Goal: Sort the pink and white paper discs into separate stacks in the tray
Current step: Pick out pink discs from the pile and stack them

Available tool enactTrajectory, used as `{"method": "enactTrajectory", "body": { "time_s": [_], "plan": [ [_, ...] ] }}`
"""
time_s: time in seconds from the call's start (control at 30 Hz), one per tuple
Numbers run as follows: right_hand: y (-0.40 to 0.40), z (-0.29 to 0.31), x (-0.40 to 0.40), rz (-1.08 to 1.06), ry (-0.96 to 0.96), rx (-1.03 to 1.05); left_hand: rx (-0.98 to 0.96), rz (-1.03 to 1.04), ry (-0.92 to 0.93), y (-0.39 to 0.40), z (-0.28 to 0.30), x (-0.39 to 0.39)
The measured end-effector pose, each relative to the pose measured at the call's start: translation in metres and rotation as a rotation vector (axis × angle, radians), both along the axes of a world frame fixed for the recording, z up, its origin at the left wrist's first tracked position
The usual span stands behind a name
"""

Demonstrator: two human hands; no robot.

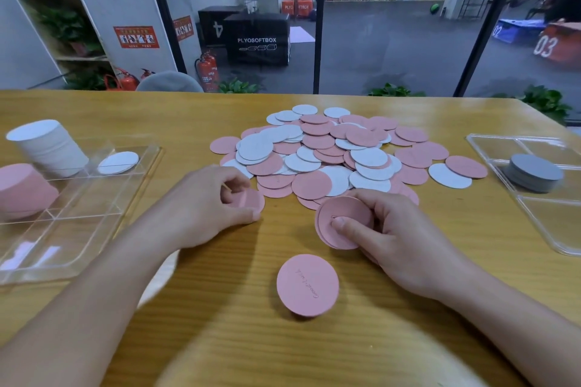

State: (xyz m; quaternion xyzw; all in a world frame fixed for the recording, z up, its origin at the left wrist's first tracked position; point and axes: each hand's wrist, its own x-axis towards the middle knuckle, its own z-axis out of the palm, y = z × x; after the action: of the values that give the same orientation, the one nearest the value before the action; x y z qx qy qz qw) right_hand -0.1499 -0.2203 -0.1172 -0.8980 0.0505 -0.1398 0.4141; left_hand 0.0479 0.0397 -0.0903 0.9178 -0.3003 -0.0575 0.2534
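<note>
Nearest me a single pink paper disc [307,285] lies loose on the wooden table [408,308]; a dragged wrist could sweep it off. My right hand [390,239] pinches a small stack of pink discs [342,221], thumb pressed on top; if that loosens I judge they fan out. My left hand [201,204] curls round another pink disc [248,201]. Beyond, the mixed heap of pink and white discs [339,151] could hide a white one in a grab. At far left the clear plastic tray [63,229] holds a tall white stack [47,148], which looks tippable.
</note>
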Motion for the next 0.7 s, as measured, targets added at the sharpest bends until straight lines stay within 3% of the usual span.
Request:
{"method": "enactTrajectory", "body": {
  "time_s": [0.27,0.43,0.7],
  "plan": [
    [0.000,-0.001,0.001,0.007,-0.003,-0.004,-0.161,-0.180,0.253,-0.007,0.000,-0.014],
    [0.001,0.001,0.000,0.011,0.005,0.006,-0.108,0.000,0.007,-0.005,0.000,-0.005],
    [0.003,0.002,-0.001,0.022,-0.001,-0.006,-0.045,-0.022,-0.002,-0.012,-0.003,-0.016]
  ]
}}
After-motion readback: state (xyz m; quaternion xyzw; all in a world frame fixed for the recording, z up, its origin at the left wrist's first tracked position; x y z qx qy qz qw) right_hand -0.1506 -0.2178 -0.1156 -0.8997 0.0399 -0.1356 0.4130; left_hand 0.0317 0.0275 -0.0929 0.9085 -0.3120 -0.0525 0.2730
